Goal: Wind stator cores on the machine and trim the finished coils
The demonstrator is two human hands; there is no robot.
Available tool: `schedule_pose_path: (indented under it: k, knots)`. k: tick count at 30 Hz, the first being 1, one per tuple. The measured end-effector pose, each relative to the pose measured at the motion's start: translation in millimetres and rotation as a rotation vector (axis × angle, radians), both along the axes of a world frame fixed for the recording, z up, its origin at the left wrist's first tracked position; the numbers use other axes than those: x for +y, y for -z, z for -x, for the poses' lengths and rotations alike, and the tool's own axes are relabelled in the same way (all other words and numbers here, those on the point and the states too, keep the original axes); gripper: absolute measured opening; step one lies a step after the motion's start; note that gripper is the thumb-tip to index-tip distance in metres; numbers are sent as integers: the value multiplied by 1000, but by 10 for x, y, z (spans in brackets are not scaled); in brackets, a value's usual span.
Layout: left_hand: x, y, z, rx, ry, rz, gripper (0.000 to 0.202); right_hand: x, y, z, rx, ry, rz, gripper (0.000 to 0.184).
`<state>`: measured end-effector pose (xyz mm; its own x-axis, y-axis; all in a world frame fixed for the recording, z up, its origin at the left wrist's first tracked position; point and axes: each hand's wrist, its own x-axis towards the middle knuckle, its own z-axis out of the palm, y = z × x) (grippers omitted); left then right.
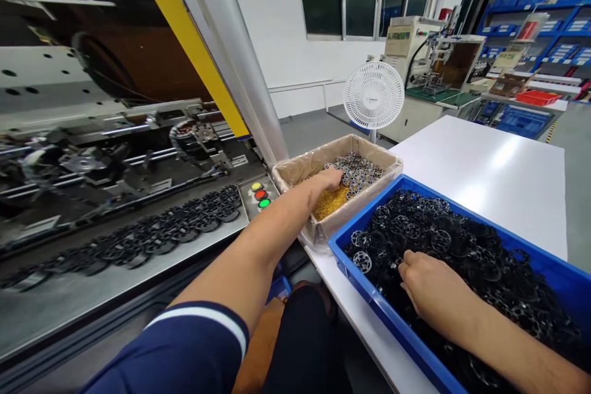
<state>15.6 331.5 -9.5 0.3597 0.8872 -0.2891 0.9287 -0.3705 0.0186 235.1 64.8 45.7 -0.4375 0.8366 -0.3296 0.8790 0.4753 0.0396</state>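
My left hand [333,178] reaches into a plastic-lined carton [295,166], its curled fingertips down among silver wheel-shaped parts [364,172]. Yellow ring-like pieces [329,203] lie just below that hand in the same carton. Inside a long blue bin [369,295], my right hand [427,283] rests on a heap of black spoked wheel-like parts [480,258]. Its fingers are bent and drawn together at the pile, near a few shinier wheels [362,261]. What either hand grips is hidden by the fingers.
On the left is a machine with a metal ledge bearing a row of black wheel parts [157,228]. Yellow, red and green buttons [261,194] sit beside the carton. A white fan [373,95] stands behind it, and a white table [517,160] extends right.
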Motion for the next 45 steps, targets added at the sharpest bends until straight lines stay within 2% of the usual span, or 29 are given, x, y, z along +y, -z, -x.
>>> schedule_pose_path:
  k: [4,8,11,14,16,18,20,22,24,26,29,33,36,40,43,45]
  knots:
    - [-62,-31,-27,-26,-72,0,37,8,82,-7,-43,10,-51,36]
    - [-280,-280,8,-194,-144,-47,34,32,154,-78,-54,-26,-86,33]
    - [-672,-534,167,-410,-159,-147,27,64,179,-162,-53,-99,-110,29]
    - [-1354,-640,398,-681,-142,-258,31,112,230,-266,15,-157,-153,22]
    - [-1912,-567,533,-846,-135,-279,49,153,286,-336,98,-166,-214,23]
    - [-2459,-390,622,-1040,-133,-261,48,198,341,-391,186,-179,-261,27]
    - [-2915,-168,660,-1585,-189,-124,39,242,376,-421,254,-173,-301,26]
    - [-3233,23,658,-1950,-293,31,37,277,380,-420,296,-135,-336,25]
    - [-3415,124,633,-2100,-372,96,38,299,354,-393,328,-95,-330,22]
    - [-3498,126,602,-2118,-395,93,37,310,308,-354,360,-86,-268,19]
    - [-3531,28,565,-2083,-366,45,38,300,221,-293,449,-65,-214,17]
    - [-3531,-85,498,-2041,-349,48,39,136,97,-150,632,-16,-350,13]
    - [-3516,-128,396,-2061,-363,146,43,-155,17,56,914,-155,-467,10]
    - [-3460,-172,206,-2052,-337,391,44,-513,-23,291,1158,-383,-454,19]
    - [-3424,-188,67,-2085,-282,559,48,-591,-6,341,1248,-420,-397,21]
    - [-3417,-189,-2,-2121,-253,598,50,-581,9,336,1269,-428,-397,19]
